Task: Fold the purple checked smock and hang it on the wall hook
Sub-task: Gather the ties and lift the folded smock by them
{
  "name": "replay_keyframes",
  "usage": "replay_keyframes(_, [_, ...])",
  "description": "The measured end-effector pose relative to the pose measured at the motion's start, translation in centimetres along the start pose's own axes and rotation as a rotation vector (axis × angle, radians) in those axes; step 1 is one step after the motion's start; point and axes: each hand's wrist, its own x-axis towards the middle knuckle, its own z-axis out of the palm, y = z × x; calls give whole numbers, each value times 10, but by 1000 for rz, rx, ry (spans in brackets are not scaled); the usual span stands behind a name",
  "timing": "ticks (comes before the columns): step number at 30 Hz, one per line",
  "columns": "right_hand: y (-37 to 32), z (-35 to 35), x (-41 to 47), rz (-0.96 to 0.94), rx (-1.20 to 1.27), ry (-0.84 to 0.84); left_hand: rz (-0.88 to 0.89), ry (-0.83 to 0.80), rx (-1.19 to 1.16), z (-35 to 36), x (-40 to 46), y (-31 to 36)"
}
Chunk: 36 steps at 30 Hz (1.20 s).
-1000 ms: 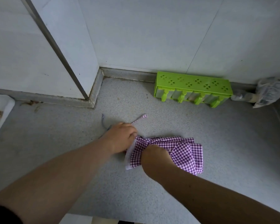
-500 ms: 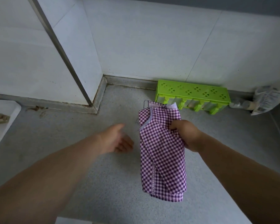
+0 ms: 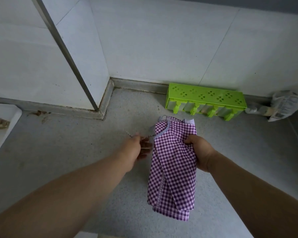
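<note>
My right hand [image 3: 200, 154] pinches folded purple checked smock [image 3: 173, 170] near its top edge; cloth hangs limp above tabletop [image 3: 76, 152]. My left hand [image 3: 138, 148] loose, blurred, beside it. Light, soft, unfolds easily. Best hold: top loop, for hook, not in view.
</note>
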Motion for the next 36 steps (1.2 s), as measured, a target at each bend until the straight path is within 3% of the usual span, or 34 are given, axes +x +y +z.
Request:
replay_keyframes(3, [8, -8, 15, 34, -44, 57, 260, -7, 344, -17, 1, -12])
replay_keyframes(9, [29, -8, 35, 69, -308, 109, 1067, -35, 1048, -27, -5, -11])
replay_keyframes(11, [32, -3, 36, 64, -424, 125, 1383, -190, 1308, -21, -6, -7])
replay_keyframes(13, [33, 3, 37, 55, -497, 138, 1536, -420, 1570, -4, -12, -2])
replay_keyframes(14, [34, 5, 39, 58, -530, 150, 1486, -517, 1668, 8, -18, 0])
replay_keyframes(16, [33, 11, 41, 51, -593, 153, 1198, -606, 1747, 31, -25, -1])
replay_keyframes(19, [33, 13, 41, 45, -685, 117, 653, -534, 1479, 53, -19, -3])
replay_keyframes(21, [32, 6, 38, 58, -742, 138, 485, -476, 1390, 62, -11, -3])
replay_keyframes(27, [38, -24, 42, 32, -807, 131, 481, -391, 1578, 87, -10, -5])
replay_keyframes(33, [51, -32, 47, -106, -1188, 171, 482, -311, 1716, 93, 0, -14])
replay_keyframes(36, [53, -31, 40, -56, -1204, 190, 456, -287, 1752, 101, 0, -15])
